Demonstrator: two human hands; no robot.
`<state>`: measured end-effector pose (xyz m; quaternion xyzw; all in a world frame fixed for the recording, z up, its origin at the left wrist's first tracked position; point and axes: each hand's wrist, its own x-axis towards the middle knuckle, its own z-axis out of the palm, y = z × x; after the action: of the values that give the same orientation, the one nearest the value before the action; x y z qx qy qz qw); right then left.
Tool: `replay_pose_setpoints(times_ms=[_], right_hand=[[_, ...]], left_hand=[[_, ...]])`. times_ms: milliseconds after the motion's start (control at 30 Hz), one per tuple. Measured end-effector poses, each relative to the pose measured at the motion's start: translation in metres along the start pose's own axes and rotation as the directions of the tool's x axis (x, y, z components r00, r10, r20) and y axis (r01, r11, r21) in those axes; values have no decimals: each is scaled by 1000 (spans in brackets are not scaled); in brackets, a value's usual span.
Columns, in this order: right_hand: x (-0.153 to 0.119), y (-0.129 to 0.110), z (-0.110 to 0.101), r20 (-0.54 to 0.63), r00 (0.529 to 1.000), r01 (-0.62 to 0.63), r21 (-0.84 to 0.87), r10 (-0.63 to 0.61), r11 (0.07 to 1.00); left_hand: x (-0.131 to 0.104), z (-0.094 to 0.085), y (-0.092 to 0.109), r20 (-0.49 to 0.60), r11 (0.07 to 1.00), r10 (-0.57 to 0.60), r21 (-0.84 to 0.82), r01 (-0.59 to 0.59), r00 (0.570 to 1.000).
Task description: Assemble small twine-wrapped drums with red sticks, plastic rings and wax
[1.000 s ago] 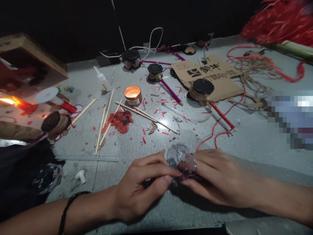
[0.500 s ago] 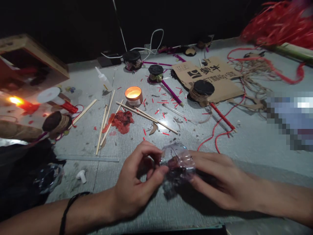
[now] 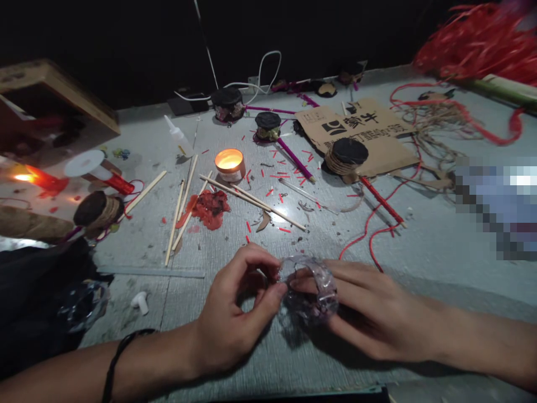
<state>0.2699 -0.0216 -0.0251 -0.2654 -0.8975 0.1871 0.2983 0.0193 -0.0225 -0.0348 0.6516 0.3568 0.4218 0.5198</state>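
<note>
Near the front middle, a clear, crumpled plastic ring (image 3: 326,291) is held between both hands, just above the tabletop. My left hand (image 3: 241,302) pinches its left edge with thumb and fingertips. From the right, my right hand (image 3: 373,308) grips the ring, with a finger reaching through the opening and the thumb below. Beyond the hands lie several wooden sticks (image 3: 251,200) and a patch of red wax (image 3: 212,208). A lit tin candle (image 3: 230,165) stands behind the wax.
Twine-wrapped drum shapes (image 3: 346,157) on sticks and flat cardboard (image 3: 386,137) lie farther back. On the left are a burning red candle (image 3: 46,180), a white spool (image 3: 86,163), a white earbud (image 3: 141,303) and a glue bottle (image 3: 179,139). Red strands (image 3: 482,45) fill the back right.
The plastic ring has turned, so its opening shows more clearly, and sits slightly lower. A finger of my right hand now shows inside it. Both hands have barely moved.
</note>
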Motion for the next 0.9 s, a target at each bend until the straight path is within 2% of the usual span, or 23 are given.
replay_pose_setpoints(times_ms=[333,467,600,700,800,900], right_hand=[[-3,0,2,-17,1000,22,-29,-23,999],[3,-3,0,-20,995,100,-47,-101,994],[6,-6,-4,19,988,155,-9,-155,988],[4,-8,-5,-1,996,93,-4,-93,996],[2,-8,-4,-76,997,19,-9,-20,1000],[2,-8,-2,-84,995,46,-14,-47,999]], left_hand=[[-2,0,1,-3,1000,24,-1,-24,1000],[1,-1,2,-17,1000,23,-2,-23,1000],[6,-3,5,46,988,107,104,-112,993],[8,-4,6,52,975,152,158,-158,987],[6,-5,6,94,955,207,199,-222,974],[4,-8,4,188,936,258,194,-293,948]])
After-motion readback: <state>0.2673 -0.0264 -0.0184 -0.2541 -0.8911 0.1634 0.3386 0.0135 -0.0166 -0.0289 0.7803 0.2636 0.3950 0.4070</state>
